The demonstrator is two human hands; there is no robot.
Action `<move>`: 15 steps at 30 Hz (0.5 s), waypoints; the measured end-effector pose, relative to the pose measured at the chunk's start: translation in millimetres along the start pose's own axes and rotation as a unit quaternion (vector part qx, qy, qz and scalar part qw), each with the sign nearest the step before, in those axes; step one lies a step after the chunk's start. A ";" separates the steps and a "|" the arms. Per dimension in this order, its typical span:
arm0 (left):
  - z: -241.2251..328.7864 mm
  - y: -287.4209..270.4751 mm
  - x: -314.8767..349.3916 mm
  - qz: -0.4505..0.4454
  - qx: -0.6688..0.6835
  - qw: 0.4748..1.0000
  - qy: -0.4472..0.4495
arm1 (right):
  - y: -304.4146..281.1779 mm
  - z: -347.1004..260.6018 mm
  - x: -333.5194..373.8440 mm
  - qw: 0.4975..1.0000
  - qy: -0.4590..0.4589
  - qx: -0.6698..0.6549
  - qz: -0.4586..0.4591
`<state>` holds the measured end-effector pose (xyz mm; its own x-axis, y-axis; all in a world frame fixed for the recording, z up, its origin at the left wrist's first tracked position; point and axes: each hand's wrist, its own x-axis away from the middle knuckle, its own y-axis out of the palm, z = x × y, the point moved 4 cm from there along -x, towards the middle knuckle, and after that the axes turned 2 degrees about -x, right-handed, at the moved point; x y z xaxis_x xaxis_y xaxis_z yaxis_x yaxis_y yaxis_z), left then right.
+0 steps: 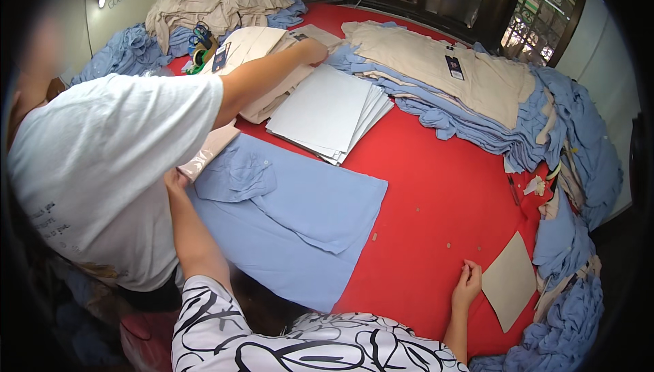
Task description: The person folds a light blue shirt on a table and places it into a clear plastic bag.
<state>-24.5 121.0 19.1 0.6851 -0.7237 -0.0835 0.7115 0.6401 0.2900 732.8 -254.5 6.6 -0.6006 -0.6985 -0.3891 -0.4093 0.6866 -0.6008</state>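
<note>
My left hand (176, 180) is closed on the edge of a pinkish-beige folded garment in clear plastic (210, 152), beside a co-worker's white shirt. Part of that hand is hidden behind the packet. A light blue shirt (306, 198) lies partly folded in front of me, one section turned over its middle. My right hand (467, 285) rests low over the red tabletop (415, 263), its fingers loosely bent and apart, with nothing visible in them. Just right of it lies a grey-beige cardboard sheet (509, 282).
A co-worker in a white T-shirt (116, 161) stands close on my left, one arm reaching across toward folded beige garments (255, 45). White sheets (327, 110) are stacked mid-table. Blue and beige shirts (436, 65) pile up at the back and right. A tape dispenser (201, 55) stands far left.
</note>
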 end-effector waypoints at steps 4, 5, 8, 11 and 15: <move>-7.8 -12.5 8.0 0.037 -0.331 0.935 0.118 | 7.7 -7.9 -1.8 1.000 0.014 0.004 -0.003; -19.3 25.9 45.6 0.034 -0.484 0.865 0.129 | 0.4 -5.7 -1.2 1.000 0.014 0.024 0.010; -7.6 57.0 121.6 0.048 -0.753 0.602 0.261 | -1.4 -2.5 -2.9 0.999 0.023 0.037 -0.003; -20.9 46.4 118.9 0.012 -0.688 0.693 0.213 | 5.0 -0.7 -3.7 0.999 0.011 0.041 -0.008; -23.1 42.9 100.5 0.024 -0.702 0.686 0.193 | 9.7 -3.8 -6.0 0.999 0.014 0.045 -0.010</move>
<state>78.5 81.6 1.1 0.5107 -0.7437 -0.4313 -0.0493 0.4755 -0.8784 729.9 -242.9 5.7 -0.6122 -0.7051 -0.3578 -0.3584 0.6509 -0.6692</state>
